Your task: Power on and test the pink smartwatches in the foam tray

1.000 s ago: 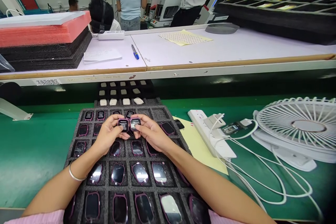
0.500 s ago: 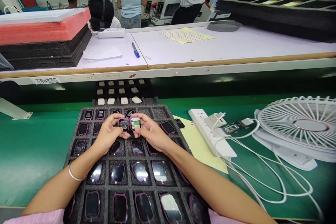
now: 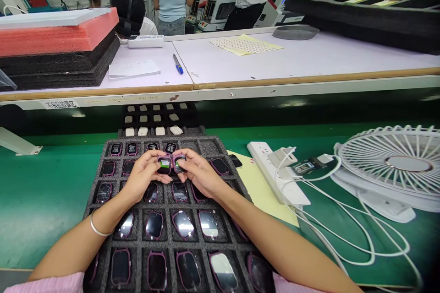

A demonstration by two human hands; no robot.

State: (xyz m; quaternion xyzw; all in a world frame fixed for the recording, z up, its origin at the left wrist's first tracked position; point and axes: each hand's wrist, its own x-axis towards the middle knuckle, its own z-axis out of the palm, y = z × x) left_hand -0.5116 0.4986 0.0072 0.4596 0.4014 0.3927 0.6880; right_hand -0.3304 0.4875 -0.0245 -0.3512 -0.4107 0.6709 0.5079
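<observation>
My left hand (image 3: 146, 171) pinches a purple-framed smartwatch (image 3: 164, 165) whose lit screen shows green and white. Beside it, my right hand (image 3: 197, 169) is closed on a second purple-framed smartwatch (image 3: 178, 163), with the thumb over part of its lit screen. The two watches are held side by side, above a dark grey foam tray (image 3: 168, 249). In the tray's compartments lie several more strapless watches, such as a dark-screened one (image 3: 154, 226). A few at the far end, like the watch at the left corner (image 3: 116, 149), show lit white text. My forearms hide some compartments.
Behind the tray sits another tray with white pieces (image 3: 160, 131), under a raised shelf (image 3: 240, 66). To the right are a yellow sheet (image 3: 257, 187), a white power strip (image 3: 275, 174), loose cables and a white fan (image 3: 398, 165). Other people stand or sit beyond the shelf.
The left watch's screen has gone from white text to green and white. My right thumb has moved onto the screen of the right watch, which is turned slightly.
</observation>
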